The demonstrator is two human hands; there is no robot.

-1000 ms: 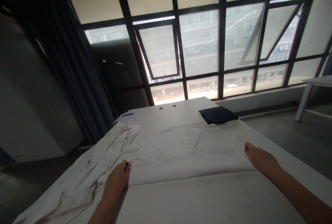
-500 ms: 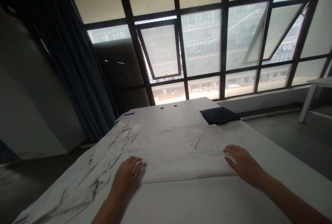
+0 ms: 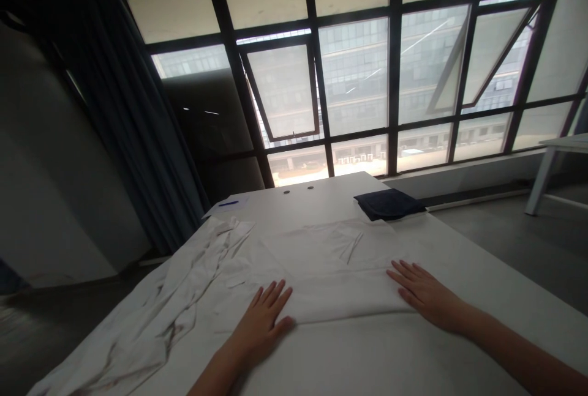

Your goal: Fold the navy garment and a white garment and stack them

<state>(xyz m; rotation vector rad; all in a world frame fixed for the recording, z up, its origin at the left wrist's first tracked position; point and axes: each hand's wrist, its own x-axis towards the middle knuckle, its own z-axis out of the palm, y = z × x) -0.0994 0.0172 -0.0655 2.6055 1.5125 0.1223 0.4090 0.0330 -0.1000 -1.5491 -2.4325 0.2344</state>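
The left hand (image 3: 265, 321) had just slid inward over the white cloth (image 3: 340, 292) at lower centre; the right hand (image 3: 425, 293) lay at its end toward frame right. Both were spread, gripping nothing, seemingly smoothing it flat.

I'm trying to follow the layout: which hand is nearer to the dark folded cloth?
The right hand. It is on the near side of the dark folded cloth, not touching it. The left hand is farther away, nearer the person and to the cloth's left.
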